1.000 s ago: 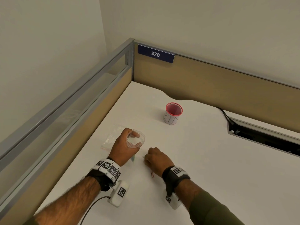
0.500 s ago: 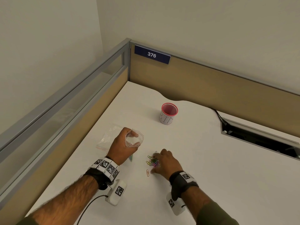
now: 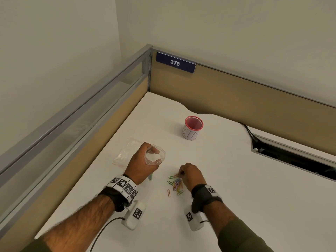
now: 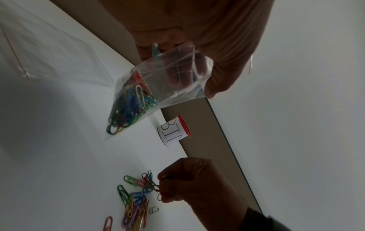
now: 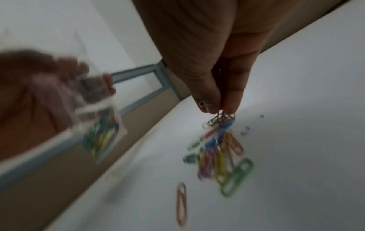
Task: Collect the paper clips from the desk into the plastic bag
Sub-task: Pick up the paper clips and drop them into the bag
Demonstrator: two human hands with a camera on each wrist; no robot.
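Note:
My left hand [image 3: 143,162] grips a small clear plastic bag [image 3: 155,155] above the desk with its mouth held open. In the left wrist view the plastic bag [image 4: 150,87] holds several coloured paper clips. A pile of loose coloured paper clips [image 3: 176,184] lies on the white desk [image 3: 236,188], with one orange clip [image 3: 169,193] apart at its near left. My right hand [image 3: 190,174] is at the far end of the pile, and its fingertips [image 5: 219,106] pinch a few linked paper clips [image 5: 223,118].
A second, flat clear bag [image 3: 127,151] lies on the desk left of my left hand. A red-rimmed cup marked BIN [image 3: 192,128] stands farther back. Partition walls [image 3: 236,95] close the desk at left and back. A cable slot [image 3: 294,157] opens at the right.
My right hand slid right and a little farther back, uncovering the clip pile, and now pinches clips at its far end. The left hand keeps holding the bag.

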